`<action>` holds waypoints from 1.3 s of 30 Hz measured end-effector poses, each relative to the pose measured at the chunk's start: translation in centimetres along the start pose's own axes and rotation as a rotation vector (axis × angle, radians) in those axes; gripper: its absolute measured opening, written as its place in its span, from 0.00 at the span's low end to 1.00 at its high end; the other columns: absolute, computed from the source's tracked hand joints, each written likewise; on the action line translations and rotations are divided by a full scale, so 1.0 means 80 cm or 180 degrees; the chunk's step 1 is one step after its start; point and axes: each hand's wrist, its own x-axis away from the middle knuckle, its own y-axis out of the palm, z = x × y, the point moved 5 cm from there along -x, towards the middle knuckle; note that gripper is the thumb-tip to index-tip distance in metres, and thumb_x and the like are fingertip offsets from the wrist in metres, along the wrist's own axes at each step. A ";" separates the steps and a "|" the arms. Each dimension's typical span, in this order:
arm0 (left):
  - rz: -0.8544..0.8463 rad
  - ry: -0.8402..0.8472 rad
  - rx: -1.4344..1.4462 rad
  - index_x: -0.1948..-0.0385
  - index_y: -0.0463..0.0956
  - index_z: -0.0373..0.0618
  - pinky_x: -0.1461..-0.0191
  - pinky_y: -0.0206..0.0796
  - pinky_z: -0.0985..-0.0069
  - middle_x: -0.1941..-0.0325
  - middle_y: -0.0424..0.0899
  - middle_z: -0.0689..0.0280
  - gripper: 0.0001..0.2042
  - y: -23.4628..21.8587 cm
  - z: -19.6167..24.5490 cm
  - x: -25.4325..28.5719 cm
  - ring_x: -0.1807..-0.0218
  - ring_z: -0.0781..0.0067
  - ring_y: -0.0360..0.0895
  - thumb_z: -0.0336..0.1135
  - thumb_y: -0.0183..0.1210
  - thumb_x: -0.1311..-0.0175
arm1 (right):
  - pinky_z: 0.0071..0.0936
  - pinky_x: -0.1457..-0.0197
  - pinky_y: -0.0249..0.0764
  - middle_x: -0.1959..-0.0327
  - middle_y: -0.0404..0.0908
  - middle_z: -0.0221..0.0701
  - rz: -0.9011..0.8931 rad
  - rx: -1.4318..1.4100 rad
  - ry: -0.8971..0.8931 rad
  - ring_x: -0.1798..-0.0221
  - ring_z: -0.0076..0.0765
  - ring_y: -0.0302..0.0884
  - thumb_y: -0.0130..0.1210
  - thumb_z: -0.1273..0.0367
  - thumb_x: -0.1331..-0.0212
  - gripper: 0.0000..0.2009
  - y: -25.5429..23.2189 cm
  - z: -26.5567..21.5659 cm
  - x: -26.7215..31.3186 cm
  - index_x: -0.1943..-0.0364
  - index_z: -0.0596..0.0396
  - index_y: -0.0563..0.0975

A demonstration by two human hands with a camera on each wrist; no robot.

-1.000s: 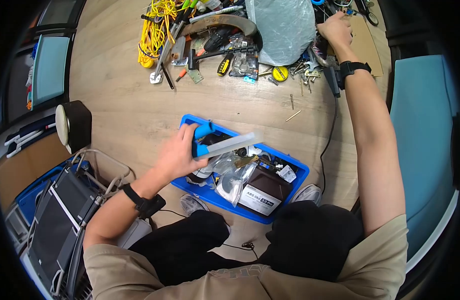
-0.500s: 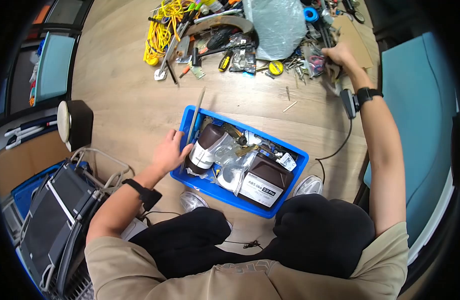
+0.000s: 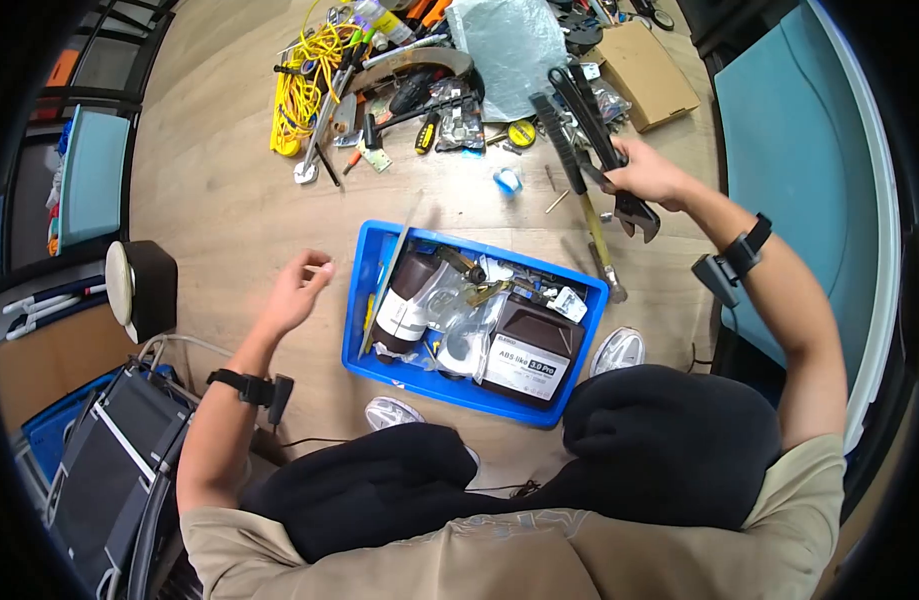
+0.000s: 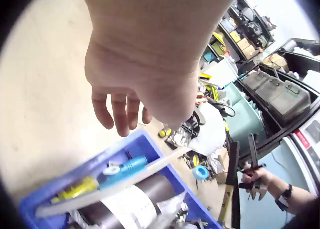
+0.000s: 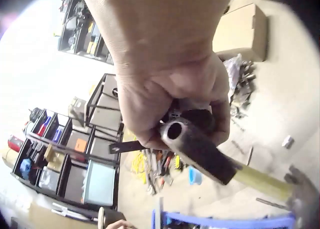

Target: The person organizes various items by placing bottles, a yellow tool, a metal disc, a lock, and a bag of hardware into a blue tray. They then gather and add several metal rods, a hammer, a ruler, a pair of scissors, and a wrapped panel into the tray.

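Note:
In my right hand I grip a bundle of tools, raised over the floor right of the blue bin. The bundle has a hammer with a black grip and yellowish shaft, head down, and a black adjustable wrench. Another long black handle lies alongside them. My left hand hovers left of the bin, fingers loosely bent, holding nothing. Inside the bin's left end leans a blue-handled tool with a long pale blade, beside a dark brown bottle and a brown ABS-like jug.
A blue tape roll is on the floor behind the bin. Farther back spreads a pile with yellow cord, a silvery bag, a tape measure and a cardboard box. A folded chair stands at left.
My left hand has let go of the blue-handled tool in the bin and drawn back left. My right hand has lifted the tools from the pile toward me. The blue tape roll has come nearer.

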 end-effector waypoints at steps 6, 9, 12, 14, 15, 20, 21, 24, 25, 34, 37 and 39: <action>-0.1234 -0.0269 0.2852 0.28 0.60 0.49 0.51 0.78 0.68 0.35 0.80 0.57 0.34 0.092 0.042 0.033 0.44 0.66 0.84 0.68 0.35 0.20 | 0.38 0.52 0.80 0.60 0.87 0.44 -0.1329 0.1537 0.0014 0.57 0.41 0.86 0.68 0.63 0.53 0.25 0.130 -0.133 0.042 0.51 0.63 0.80; -0.1660 -0.0272 0.3671 0.28 0.59 0.50 0.48 0.79 0.67 0.34 0.80 0.57 0.34 0.086 0.073 0.046 0.43 0.64 0.85 0.68 0.38 0.21 | 0.48 0.47 0.82 0.58 0.87 0.51 -0.2099 0.2825 -0.0919 0.53 0.57 0.87 0.67 0.60 0.48 0.26 0.230 -0.141 0.068 0.47 0.60 0.80; -0.2162 0.0114 0.1765 0.27 0.62 0.52 0.46 0.81 0.66 0.33 0.78 0.56 0.37 0.092 0.069 0.049 0.41 0.61 0.84 0.64 0.59 0.30 | 0.47 0.55 0.84 0.60 0.88 0.41 -0.2116 0.3899 -0.2062 0.50 0.49 0.87 0.61 0.67 0.43 0.16 0.323 -0.127 0.080 0.50 0.53 0.78; -0.2248 0.0363 0.1048 0.28 0.63 0.49 0.46 0.80 0.64 0.37 0.80 0.56 0.39 0.112 0.065 0.055 0.44 0.60 0.85 0.57 0.68 0.36 | 0.45 0.55 0.83 0.54 0.84 0.39 -0.1724 0.3679 -0.2760 0.46 0.45 0.83 0.56 0.67 0.38 0.14 0.371 -0.106 0.074 0.48 0.52 0.77; -0.2345 0.0615 0.0323 0.28 0.64 0.46 0.46 0.80 0.63 0.41 0.82 0.55 0.42 0.128 0.066 0.064 0.47 0.59 0.86 0.51 0.77 0.42 | 0.45 0.55 0.83 0.54 0.84 0.39 -0.1749 0.3663 -0.2743 0.46 0.45 0.83 0.56 0.67 0.38 0.14 0.392 -0.092 0.073 0.48 0.52 0.77; -0.1495 0.0792 -0.0984 0.41 0.62 0.35 0.48 0.76 0.50 0.57 0.85 0.42 0.41 0.181 0.052 0.088 0.50 0.38 0.83 0.54 0.76 0.45 | 0.45 0.49 0.83 0.45 0.79 0.41 -0.1804 0.2847 -0.3255 0.41 0.46 0.79 0.56 0.65 0.38 0.19 0.405 -0.088 0.069 0.45 0.56 0.75; -0.1466 0.0820 -0.1055 0.41 0.62 0.36 0.48 0.76 0.51 0.55 0.85 0.43 0.40 0.183 0.054 0.093 0.49 0.39 0.83 0.53 0.75 0.44 | 0.47 0.49 0.82 0.45 0.79 0.40 -0.1613 0.2569 -0.3531 0.42 0.46 0.80 0.57 0.65 0.40 0.19 0.389 -0.090 0.066 0.45 0.56 0.75; -0.1464 0.0964 -0.1179 0.41 0.62 0.37 0.48 0.77 0.51 0.51 0.84 0.44 0.38 0.185 0.048 0.095 0.47 0.40 0.83 0.53 0.74 0.42 | 0.47 0.49 0.81 0.49 0.79 0.39 -0.0762 0.2000 -0.4022 0.46 0.50 0.81 0.58 0.68 0.46 0.14 0.305 -0.104 0.044 0.55 0.56 0.77; -0.1482 0.1046 -0.1243 0.40 0.62 0.38 0.48 0.77 0.52 0.49 0.83 0.45 0.38 0.187 0.047 0.095 0.46 0.41 0.83 0.52 0.74 0.42 | 0.48 0.45 0.79 0.50 0.79 0.41 -0.0746 0.2234 -0.3288 0.46 0.53 0.80 0.58 0.70 0.46 0.11 0.272 -0.103 0.024 0.58 0.55 0.78; -0.1418 0.1043 -0.1568 0.41 0.61 0.38 0.53 0.78 0.50 0.50 0.83 0.45 0.32 0.205 0.068 0.099 0.52 0.40 0.85 0.43 0.70 0.38 | 0.58 0.31 0.73 0.28 0.57 0.56 -0.0495 0.3227 0.0267 0.30 0.72 0.66 0.66 0.43 0.43 0.46 0.173 0.047 -0.038 0.27 0.53 0.60; -0.1518 0.1287 -0.1475 0.46 0.64 0.37 0.55 0.79 0.53 0.51 0.84 0.46 0.29 0.214 0.072 0.097 0.53 0.42 0.85 0.46 0.69 0.36 | 0.53 0.36 0.78 0.31 0.61 0.54 -0.0433 0.3398 0.0086 0.34 0.69 0.71 0.69 0.58 0.46 0.38 0.180 0.043 -0.045 0.30 0.49 0.65; -0.1387 0.1625 -0.1630 0.47 0.65 0.37 0.55 0.79 0.54 0.51 0.84 0.48 0.28 0.210 0.080 0.097 0.55 0.43 0.85 0.49 0.68 0.36 | 0.53 0.36 0.79 0.32 0.64 0.53 -0.0528 0.3384 -0.0133 0.35 0.68 0.73 0.68 0.61 0.45 0.35 0.191 0.045 -0.050 0.32 0.50 0.68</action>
